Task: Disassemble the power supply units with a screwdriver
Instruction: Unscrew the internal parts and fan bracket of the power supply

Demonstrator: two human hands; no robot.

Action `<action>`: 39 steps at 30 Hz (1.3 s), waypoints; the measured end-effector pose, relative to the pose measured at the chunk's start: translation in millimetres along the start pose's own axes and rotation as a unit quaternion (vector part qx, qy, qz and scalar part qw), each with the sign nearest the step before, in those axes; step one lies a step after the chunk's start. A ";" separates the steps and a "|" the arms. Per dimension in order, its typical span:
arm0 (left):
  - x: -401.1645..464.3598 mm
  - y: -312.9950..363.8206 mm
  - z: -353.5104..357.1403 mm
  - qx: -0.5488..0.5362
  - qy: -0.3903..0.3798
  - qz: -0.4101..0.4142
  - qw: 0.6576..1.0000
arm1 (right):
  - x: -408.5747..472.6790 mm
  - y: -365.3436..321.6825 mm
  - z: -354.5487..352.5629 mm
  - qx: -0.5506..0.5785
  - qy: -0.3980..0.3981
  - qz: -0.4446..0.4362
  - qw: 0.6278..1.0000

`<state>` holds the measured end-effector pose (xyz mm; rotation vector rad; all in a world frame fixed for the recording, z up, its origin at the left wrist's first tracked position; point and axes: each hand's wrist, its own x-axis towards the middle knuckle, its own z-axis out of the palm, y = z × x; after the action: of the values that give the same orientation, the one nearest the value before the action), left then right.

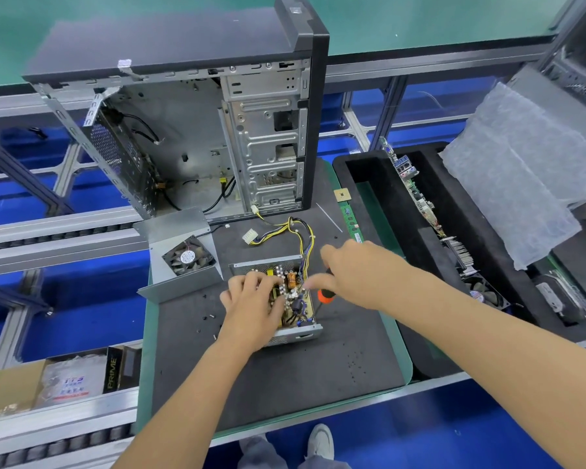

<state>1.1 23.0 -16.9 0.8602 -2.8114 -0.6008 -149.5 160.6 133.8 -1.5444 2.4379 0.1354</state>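
Step in hand, likely: freeing board screws inside PSU [286, 299], cover [180, 255] already off, lying just left of PSU with fan facing up. Left hand [251, 301] curled over PSU's left side, gripping it steady. Right hand [349, 270] grasping screwdriver [323, 296], tip down at PSU's right edge. Next: seat tip squarely, turn without slipping onto components. PSU sits mid-mat [285, 367], board exposed, yellow-black wires [295, 231] trailing behind PSU.

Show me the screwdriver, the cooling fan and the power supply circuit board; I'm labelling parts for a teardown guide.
screwdriver [325, 295], head view, on its orange handle end.
cooling fan [187, 256], head view, on its round hub label.
power supply circuit board [293, 292], head view, on the components between the hands.
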 end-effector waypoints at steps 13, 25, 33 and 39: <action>-1.5 2.8 -2.1 0.017 -0.014 -0.003 1.000 | -2.6 -3.8 1.7 -0.041 -0.009 -0.034 0.999; -2.7 2.9 -2.0 0.019 -0.016 -0.002 1.000 | -2.3 -3.0 0.5 -0.002 -0.022 0.011 1.000; -2.4 3.0 -2.2 0.020 -0.018 -0.001 1.000 | -4.5 -6.1 0.7 0.031 -0.017 0.028 0.999; -2.6 3.4 -2.9 0.021 -0.018 -0.003 1.000 | -4.6 -1.5 5.4 0.021 0.010 -0.019 1.000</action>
<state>2.3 26.1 -13.0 0.8727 -2.8643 -0.5669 -145.4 165.1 129.8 -1.5804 2.4085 0.0626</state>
